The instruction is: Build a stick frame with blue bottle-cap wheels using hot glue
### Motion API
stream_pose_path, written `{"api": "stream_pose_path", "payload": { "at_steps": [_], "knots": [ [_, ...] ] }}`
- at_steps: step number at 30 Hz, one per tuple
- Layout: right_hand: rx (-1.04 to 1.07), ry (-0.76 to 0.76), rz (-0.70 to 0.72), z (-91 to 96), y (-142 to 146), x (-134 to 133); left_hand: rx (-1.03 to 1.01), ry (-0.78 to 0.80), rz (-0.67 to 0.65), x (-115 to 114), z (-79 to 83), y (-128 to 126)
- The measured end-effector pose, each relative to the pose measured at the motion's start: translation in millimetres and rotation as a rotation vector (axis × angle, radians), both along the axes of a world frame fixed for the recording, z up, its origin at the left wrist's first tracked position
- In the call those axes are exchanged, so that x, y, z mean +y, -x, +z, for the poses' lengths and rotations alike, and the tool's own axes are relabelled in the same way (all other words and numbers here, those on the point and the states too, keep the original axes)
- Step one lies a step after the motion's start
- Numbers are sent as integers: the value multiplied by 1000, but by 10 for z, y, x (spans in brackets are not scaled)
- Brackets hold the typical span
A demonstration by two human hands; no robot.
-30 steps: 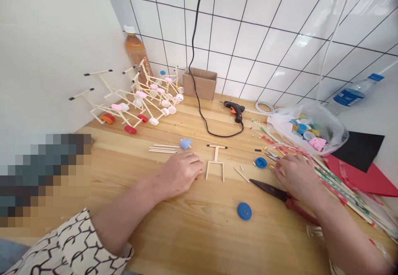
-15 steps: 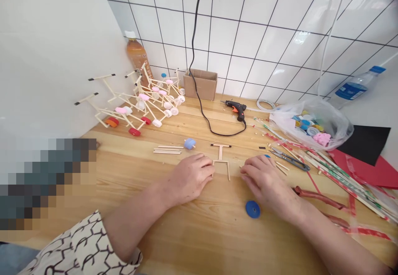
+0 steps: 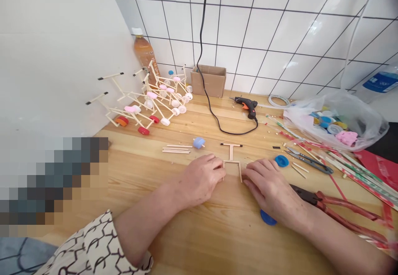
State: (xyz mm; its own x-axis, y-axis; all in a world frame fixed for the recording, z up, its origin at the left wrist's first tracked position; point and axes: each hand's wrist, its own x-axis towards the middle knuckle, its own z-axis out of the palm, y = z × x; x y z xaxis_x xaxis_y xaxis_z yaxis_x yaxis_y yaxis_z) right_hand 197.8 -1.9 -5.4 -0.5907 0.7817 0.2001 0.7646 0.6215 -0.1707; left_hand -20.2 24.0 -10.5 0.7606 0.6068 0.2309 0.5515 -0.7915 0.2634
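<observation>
A small frame of wooden sticks [image 3: 232, 161] lies flat on the table, with a T-shaped top and two legs pointing towards me. The crossbar of the T has black ends. My left hand [image 3: 200, 181] pinches the frame's left leg, part of which its fingertips hide. Just right of the other leg is my right hand [image 3: 270, 188], its fingers curled together; what they hold, if anything, I cannot make out. A dark blue disc [image 3: 268, 217] lies partly under the right hand. Beyond that hand rests a blue bottle cap [image 3: 281, 161].
Loose sticks [image 3: 176, 149] and a light blue wheel piece [image 3: 199, 143] lie left of the frame. Stick models [image 3: 149, 100] with cap wheels stand at the back left. A glue gun [image 3: 247, 105], snips [image 3: 307, 160], pliers [image 3: 320, 200] and a bag of caps [image 3: 336, 121] are to the right.
My right hand has moved left, closer to the frame's right leg. The pliers' jaws and blue bottle cap show more fully, while the dark blue disc is now partly covered. The view has shifted slightly.
</observation>
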Motion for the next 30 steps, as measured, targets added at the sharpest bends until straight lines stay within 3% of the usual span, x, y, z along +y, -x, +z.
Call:
{"api": "stream_pose_path", "payload": {
  "at_steps": [5, 8, 13, 18, 22, 27, 30],
  "knots": [
    [54, -6, -14, -23, -91, 5, -141, -165, 207, 129, 67, 165],
    [67, 9, -23, -34, -107, 10, -108, -181, 297, 244, 77, 285],
    [96, 38, -25, -67, -90, 20, 71, -147, 316, 358, 31, 357],
    [164, 49, -44, -108, -94, 87, 123, -107, 326, 365, 41, 335],
    [124, 98, -147, -84, -41, 178, 53, -127, 282, 243, 120, 236],
    [-73, 201, -376, 38, 143, 254, -56, -114, 38, -49, 178, -17],
    [-182, 280, -460, 104, 246, 277, -58, -86, -37, -163, 146, -129]
  ]
}}
